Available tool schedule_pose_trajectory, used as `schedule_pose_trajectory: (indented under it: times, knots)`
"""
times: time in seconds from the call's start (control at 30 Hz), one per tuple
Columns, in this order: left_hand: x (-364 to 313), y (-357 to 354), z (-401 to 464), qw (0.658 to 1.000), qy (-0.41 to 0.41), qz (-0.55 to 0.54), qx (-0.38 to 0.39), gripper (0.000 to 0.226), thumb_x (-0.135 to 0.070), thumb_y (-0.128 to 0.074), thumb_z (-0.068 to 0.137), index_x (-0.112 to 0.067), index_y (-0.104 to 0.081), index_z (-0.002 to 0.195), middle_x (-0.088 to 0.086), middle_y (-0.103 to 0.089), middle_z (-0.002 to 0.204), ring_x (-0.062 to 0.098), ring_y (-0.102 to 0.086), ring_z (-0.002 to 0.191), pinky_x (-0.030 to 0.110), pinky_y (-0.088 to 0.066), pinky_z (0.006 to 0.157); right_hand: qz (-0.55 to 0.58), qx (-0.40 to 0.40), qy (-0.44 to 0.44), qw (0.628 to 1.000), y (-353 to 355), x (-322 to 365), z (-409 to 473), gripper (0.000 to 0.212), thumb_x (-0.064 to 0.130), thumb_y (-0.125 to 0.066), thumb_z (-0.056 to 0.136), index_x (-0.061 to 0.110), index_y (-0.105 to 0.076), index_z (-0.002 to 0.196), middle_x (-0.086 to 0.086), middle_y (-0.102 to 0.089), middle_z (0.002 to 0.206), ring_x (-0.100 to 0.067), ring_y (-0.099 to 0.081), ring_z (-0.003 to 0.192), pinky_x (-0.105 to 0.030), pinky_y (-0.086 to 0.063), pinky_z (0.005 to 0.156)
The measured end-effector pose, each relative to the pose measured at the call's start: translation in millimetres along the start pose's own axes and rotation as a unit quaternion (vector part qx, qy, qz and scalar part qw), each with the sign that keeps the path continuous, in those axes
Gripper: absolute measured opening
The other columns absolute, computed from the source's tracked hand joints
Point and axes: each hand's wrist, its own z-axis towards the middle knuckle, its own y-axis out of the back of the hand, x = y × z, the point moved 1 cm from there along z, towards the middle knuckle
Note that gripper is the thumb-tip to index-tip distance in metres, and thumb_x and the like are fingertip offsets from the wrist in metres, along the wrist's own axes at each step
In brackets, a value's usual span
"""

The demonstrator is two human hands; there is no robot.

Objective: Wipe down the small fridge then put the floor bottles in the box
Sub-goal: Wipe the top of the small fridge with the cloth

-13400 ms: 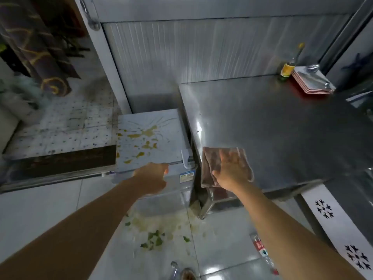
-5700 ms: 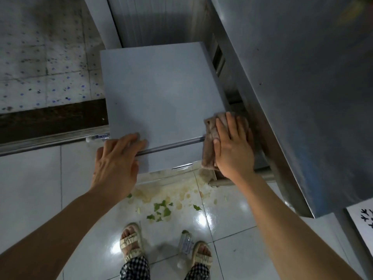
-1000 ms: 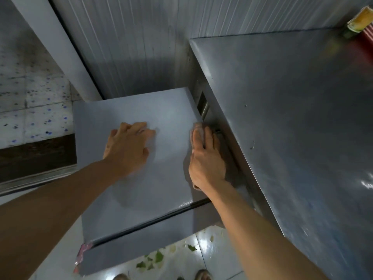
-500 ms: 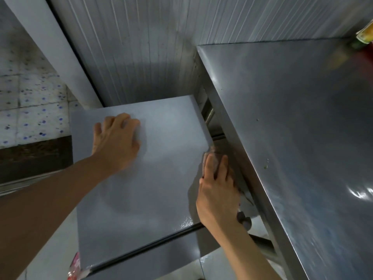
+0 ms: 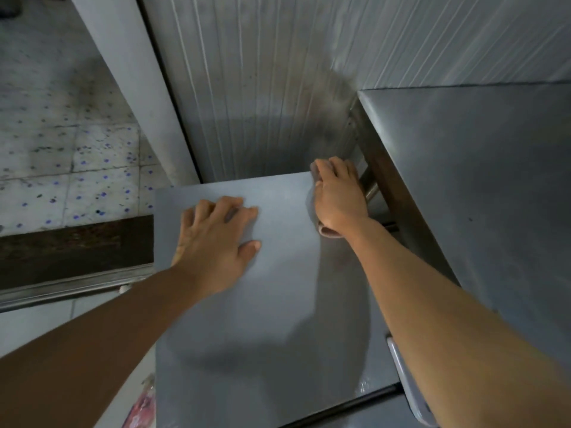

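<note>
- Ribbed grey metal wall panel (image 5: 309, 72) fills the far side of my view; a pale grey upright post (image 5: 129, 88) runs along its left.
- Brushed stainless steel table (image 5: 479, 180) on the right, its left edge just beside the fridge.
- Small grey flat-topped fridge (image 5: 262, 319) sits centre and near, back edge against the ribbed wall; dark door seam shows at the near right.
- White floor tiles with blue specks (image 5: 61, 149) far left, a dark brown strip (image 5: 74, 248) nearer, then a metal threshold rail.
- My left hand (image 5: 216, 239) lies flat on the fridge top, left of centre, fingers loosely spread and straight, holding nothing.
- My right hand (image 5: 336, 196) is at the fridge's far right corner, pressing a pinkish-brown rag (image 5: 329, 231) down; fingers bend over the rag at the edge beside the table. Only bits of rag peek out under palm and fingertips.
- Red-and-white packaging (image 5: 140, 406) on the floor at near left of the fridge, blurred, can't tell what.
- Floor bottles and box not in view.
</note>
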Motion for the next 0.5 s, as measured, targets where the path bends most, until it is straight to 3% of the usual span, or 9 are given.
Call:
schedule_pose_trajectory:
  times: [0.13, 0.23, 0.4, 0.5]
  knots:
    - [5, 11, -4, 0.998, -0.014, -0.047, 0.034, 0.062, -0.047, -0.055, 0.083, -0.033, -0.035, 0.139, -0.006, -0.025, 0.150, 0.025, -0.026, 0.129, 0.044, -0.019, 0.109, 0.039, -0.003, -0.028, 0.999, -3, -4, 8, 0.032, 0.018, -0.036, 0.098, 0.018, -0.044, 0.129, -0.008, -0.041, 0.134, -0.027, -0.031, 0.128, -0.036, -0.027, 0.108]
    - [20, 20, -34, 0.999, 0.004, -0.052, 0.011, 0.062, -0.040, -0.067, 0.073, -0.026, -0.047, 0.131, -0.002, -0.036, 0.144, 0.026, -0.029, 0.127, 0.042, -0.019, 0.105, -0.002, 0.000, -0.007, 1.000, -3, 8, 5, 0.033, 0.018, -0.039, 0.096, 0.017, -0.046, 0.129, -0.009, -0.045, 0.133, -0.028, -0.035, 0.127, -0.038, -0.029, 0.107]
    - [45, 25, -77, 0.997, 0.051, -0.051, 0.002, 0.056, -0.037, -0.075, 0.067, -0.018, -0.057, 0.117, 0.006, -0.050, 0.124, 0.031, -0.045, 0.111, 0.044, -0.031, 0.094, 0.024, -0.001, 0.100, 0.995, -18, 135, -2, 0.038, 0.019, -0.045, 0.084, 0.018, -0.052, 0.122, -0.007, -0.053, 0.119, -0.029, -0.043, 0.113, -0.039, -0.031, 0.099]
    - [45, 27, -83, 0.997, 0.046, -0.057, -0.002, 0.055, -0.036, -0.072, 0.068, -0.021, -0.054, 0.119, 0.000, -0.050, 0.124, 0.025, -0.045, 0.113, 0.039, -0.029, 0.096, 0.088, 0.017, 0.140, 0.986, -27, 190, -9, 0.046, 0.021, -0.044, 0.088, 0.019, -0.044, 0.134, -0.006, -0.047, 0.130, -0.027, -0.038, 0.121, -0.040, -0.027, 0.107]
